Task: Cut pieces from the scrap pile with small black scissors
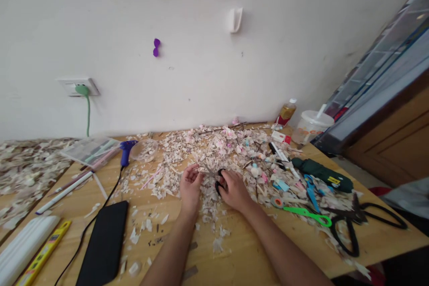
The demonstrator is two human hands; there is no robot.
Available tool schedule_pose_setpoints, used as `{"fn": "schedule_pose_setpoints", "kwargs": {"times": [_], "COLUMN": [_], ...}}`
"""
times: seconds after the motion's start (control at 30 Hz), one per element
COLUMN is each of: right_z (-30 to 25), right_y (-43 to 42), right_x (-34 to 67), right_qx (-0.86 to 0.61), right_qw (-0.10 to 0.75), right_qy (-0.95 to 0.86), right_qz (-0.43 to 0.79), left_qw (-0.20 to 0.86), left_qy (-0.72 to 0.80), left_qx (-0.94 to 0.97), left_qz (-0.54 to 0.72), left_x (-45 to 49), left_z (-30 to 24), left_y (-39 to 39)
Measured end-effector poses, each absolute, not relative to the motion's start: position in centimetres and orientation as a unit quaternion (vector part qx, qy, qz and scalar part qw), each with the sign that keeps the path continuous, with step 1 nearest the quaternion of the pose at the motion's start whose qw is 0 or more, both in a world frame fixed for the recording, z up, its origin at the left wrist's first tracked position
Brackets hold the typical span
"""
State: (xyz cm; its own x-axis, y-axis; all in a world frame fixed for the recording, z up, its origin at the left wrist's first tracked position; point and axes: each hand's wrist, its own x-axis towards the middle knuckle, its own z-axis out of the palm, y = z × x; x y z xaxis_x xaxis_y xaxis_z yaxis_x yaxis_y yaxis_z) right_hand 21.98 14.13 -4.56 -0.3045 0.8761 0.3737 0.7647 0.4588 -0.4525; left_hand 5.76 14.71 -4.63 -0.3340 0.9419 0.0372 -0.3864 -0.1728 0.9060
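Observation:
My right hand (233, 190) grips a small pair of scissors (210, 171) with black finger loops, its metal blades pointing left and toward the wall. Close beside the blade tips is my left hand (191, 187), its fingers curled and thumb drawn in; whatever it pinches is too small to make out. Around and beneath both hands spreads a thick heap of pale, petal-like scraps (174, 170). Pink-and-white blossoms (221, 143) and thin brown twigs (248, 124) lie among the scraps behind my hands.
On the left are a blue glue gun (126, 153), a clear round dish (144, 148), a black phone (103, 246) and a yellow packet (43, 254). To the right lie large black-handled scissors (350, 221), green scissors (308, 214), a dark green umbrella (321, 175) and a lidded plastic cup (311, 127).

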Motion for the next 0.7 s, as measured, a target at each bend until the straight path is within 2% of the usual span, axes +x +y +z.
{"fn": "schedule_pose_setpoints", "kwargs": {"times": [0.17, 0.43, 0.7], "right_z": [-4.6, -5.1, -6.1], "right_y": [14.1, 14.3, 14.7], "right_x": [21.8, 22.0, 22.4], "right_qx": [-0.514, -0.513, -0.532], "right_qw": [0.278, 0.264, 0.302], "right_qy": [-0.808, -0.810, -0.784], "right_qz": [0.082, 0.103, 0.104], "left_qw": [0.468, 0.458, 0.543], "left_qy": [0.440, 0.427, 0.364], "left_qx": [0.285, 0.359, 0.245], "left_qz": [0.711, 0.692, 0.716], "left_x": [5.6, 6.3, 5.7], "left_z": [-4.8, -4.7, -3.9], "left_y": [14.9, 14.5, 14.2]}}
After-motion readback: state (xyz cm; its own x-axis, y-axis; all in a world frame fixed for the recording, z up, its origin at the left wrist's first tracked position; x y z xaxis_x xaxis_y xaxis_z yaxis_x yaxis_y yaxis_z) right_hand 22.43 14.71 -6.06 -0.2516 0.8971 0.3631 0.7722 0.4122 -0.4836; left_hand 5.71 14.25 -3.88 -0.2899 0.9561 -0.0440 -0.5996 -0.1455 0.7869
